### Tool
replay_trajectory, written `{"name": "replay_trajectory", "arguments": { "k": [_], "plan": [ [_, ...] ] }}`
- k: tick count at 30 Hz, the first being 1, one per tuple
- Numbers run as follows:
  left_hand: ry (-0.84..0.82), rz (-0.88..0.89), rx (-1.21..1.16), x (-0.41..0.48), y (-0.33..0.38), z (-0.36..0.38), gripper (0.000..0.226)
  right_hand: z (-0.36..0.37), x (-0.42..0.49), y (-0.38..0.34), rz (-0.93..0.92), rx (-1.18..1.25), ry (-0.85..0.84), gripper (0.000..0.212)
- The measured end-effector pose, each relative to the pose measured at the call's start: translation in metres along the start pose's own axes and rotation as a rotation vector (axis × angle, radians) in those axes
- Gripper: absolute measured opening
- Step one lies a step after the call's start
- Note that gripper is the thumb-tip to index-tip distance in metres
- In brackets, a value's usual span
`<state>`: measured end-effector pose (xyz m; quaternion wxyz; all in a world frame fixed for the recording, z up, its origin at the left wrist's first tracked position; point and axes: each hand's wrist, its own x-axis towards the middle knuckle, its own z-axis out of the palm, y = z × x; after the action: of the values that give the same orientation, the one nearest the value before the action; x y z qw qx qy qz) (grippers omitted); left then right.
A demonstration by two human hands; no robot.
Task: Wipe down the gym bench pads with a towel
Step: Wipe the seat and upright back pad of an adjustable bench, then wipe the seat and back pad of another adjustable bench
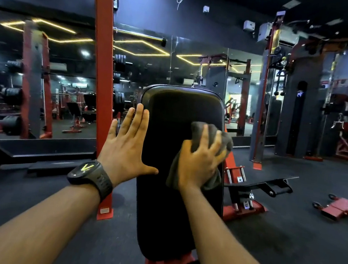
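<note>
A black padded backrest (pixel 179 115) of a red-framed gym bench stands tilted up in front of me. My right hand (pixel 200 156) presses a crumpled grey towel (pixel 223 140) against the pad's right side, fingers spread over the cloth. My left hand (pixel 127 144) lies flat with straight fingers on the pad's left edge, thumb stretched onto the pad. A black watch sits on my left wrist.
A red upright post (pixel 101 64) of a rack stands just left of the bench, its foot (pixel 104 211) on the dark rubber floor. Red frame parts (pixel 239 194) and a low red piece (pixel 339 208) lie to the right. A mirrored wall (pixel 52 76) is behind.
</note>
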<state>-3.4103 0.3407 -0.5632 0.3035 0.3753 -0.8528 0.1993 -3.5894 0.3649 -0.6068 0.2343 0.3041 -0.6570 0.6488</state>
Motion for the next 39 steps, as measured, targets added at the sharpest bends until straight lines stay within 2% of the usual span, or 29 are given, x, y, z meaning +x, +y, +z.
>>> {"name": "replay_trajectory", "arguments": {
  "k": [3, 5, 6, 7, 8, 11, 13, 16, 18, 21, 25, 28, 30, 32, 34, 37, 39],
  "plan": [
    [0.005, -0.007, -0.014, 0.001, 0.004, 0.000, 0.144, 0.005, -0.008, -0.033, -0.380, 0.047, -0.022, 0.058],
    [-0.017, -0.017, -0.019, 0.001, 0.003, -0.002, 0.145, 0.008, 0.020, -0.056, -0.643, 0.089, -0.039, 0.052],
    [-0.031, -0.019, 0.003, 0.000, 0.002, -0.003, 0.148, 0.011, 0.040, -0.062, -0.713, 0.090, -0.028, 0.052],
    [-0.035, -0.016, 0.037, -0.001, 0.000, -0.005, 0.150, 0.013, 0.061, -0.066, -0.706, 0.086, -0.009, 0.053],
    [-0.037, -0.004, 0.064, -0.001, -0.001, -0.007, 0.151, 0.013, 0.082, -0.066, -0.613, 0.087, 0.012, 0.054],
    [-0.066, 0.021, 0.079, -0.001, -0.008, -0.013, 0.147, 0.007, 0.112, -0.049, -0.119, 0.110, -0.012, 0.053],
    [-0.080, 0.026, 0.049, -0.005, -0.009, -0.015, 0.144, 0.000, 0.095, -0.031, 0.024, 0.055, -0.040, 0.055],
    [-0.078, -0.006, -0.059, -0.006, -0.001, -0.011, 0.132, -0.004, 0.036, -0.012, 0.026, -0.010, -0.044, 0.060],
    [-0.022, -0.036, -0.207, -0.007, 0.009, -0.008, 0.115, -0.003, -0.002, -0.018, -0.065, 0.025, -0.079, 0.062],
    [0.074, -0.068, -0.538, -0.008, 0.018, -0.012, 0.075, -0.009, -0.035, -0.047, -0.250, 0.154, -0.119, 0.059],
    [0.037, -0.107, -1.116, -0.030, 0.009, -0.037, 0.033, -0.026, -0.057, -0.095, -0.216, 0.449, -0.222, 0.061],
    [0.145, -0.224, -1.352, -0.056, -0.011, -0.052, 0.030, -0.026, -0.085, -0.126, -0.473, 0.481, -0.207, 0.052],
    [0.207, -0.284, -1.499, -0.070, -0.033, -0.054, 0.032, -0.013, -0.105, -0.144, -0.559, 0.535, -0.189, 0.048],
    [0.192, -0.292, -1.554, -0.075, -0.055, -0.058, 0.038, 0.003, -0.119, -0.160, -0.487, 0.614, -0.265, 0.051],
    [0.159, -0.328, -1.457, -0.074, -0.080, -0.062, 0.043, 0.024, -0.129, -0.176, -0.358, 0.690, -0.361, 0.054],
    [0.227, -0.441, -1.349, -0.060, -0.119, -0.076, 0.027, 0.054, -0.133, -0.201, -0.202, 0.815, -0.428, 0.050],
    [0.287, -0.550, -1.354, -0.040, -0.148, -0.093, 0.019, 0.074, -0.120, -0.231, -0.026, 0.888, -0.491, 0.058]
  ]
}}
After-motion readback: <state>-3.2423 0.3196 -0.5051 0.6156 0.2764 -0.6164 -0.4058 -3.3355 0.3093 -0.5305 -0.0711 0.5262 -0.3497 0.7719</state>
